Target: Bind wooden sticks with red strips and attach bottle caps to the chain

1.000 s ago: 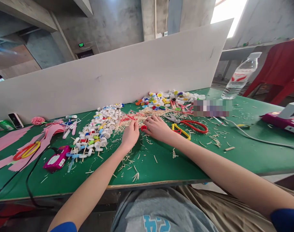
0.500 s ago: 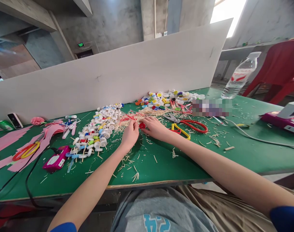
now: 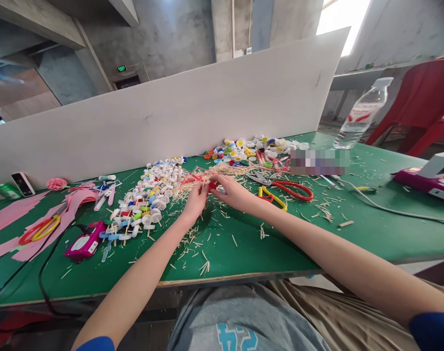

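Note:
A red bottle cap [image 3: 213, 185] is pinched in the fingers of my right hand [image 3: 229, 191], its flat face now turned mostly out of sight. Close against it on the left is my left hand [image 3: 196, 201], fingers pressed together; what they hold is too small or hidden to name. Both hands are just above the green table, in front of a heap of thin wooden sticks [image 3: 227, 169] and some red plastic strips [image 3: 192, 179]. Left of my hands lies a pile of mixed bottle caps [image 3: 158, 190], some with sticks poking out.
Red-handled scissors [image 3: 293, 189] and a yellow-handled tool [image 3: 278, 201] lie right of my hands. More caps [image 3: 240, 150] sit by the white partition [image 3: 163, 117]. A water bottle [image 3: 362, 117] stands at the far right. Pink paper [image 3: 73, 207] and a magenta power strip [image 3: 86, 242] are on the left.
My right hand has shifted slightly left, bringing the red cap up against my left fingers. The cap has turned, so its round face no longer shows fully.

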A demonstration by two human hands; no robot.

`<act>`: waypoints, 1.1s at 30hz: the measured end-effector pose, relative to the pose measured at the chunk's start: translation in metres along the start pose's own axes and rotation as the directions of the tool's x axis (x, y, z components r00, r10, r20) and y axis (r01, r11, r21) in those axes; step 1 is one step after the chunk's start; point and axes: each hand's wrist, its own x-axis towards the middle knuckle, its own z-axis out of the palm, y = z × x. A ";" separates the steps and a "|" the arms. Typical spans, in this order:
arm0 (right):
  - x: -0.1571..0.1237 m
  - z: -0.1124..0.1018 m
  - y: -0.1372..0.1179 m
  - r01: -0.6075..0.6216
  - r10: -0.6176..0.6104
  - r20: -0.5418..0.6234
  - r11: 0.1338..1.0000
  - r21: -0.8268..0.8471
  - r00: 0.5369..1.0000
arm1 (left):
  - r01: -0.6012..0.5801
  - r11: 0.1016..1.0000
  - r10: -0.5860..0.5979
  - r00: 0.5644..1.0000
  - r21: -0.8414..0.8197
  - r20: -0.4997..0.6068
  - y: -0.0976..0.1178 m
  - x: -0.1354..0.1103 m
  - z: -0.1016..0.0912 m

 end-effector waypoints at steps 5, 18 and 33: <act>0.000 -0.006 -0.007 -0.099 0.099 0.004 0.994 -0.034 0.995 | -0.003 1.000 0.003 1.000 -0.013 0.006 0.002 -0.002 0.000; 0.001 -0.010 -0.008 -0.176 0.166 -0.058 0.939 -0.296 0.984 | -0.017 1.000 0.017 1.000 0.013 -0.026 0.001 -0.001 -0.002; -0.001 -0.016 0.001 -0.178 0.206 0.022 0.891 -0.418 0.978 | -0.023 1.000 0.022 0.998 -0.015 -0.062 -0.002 0.002 -0.003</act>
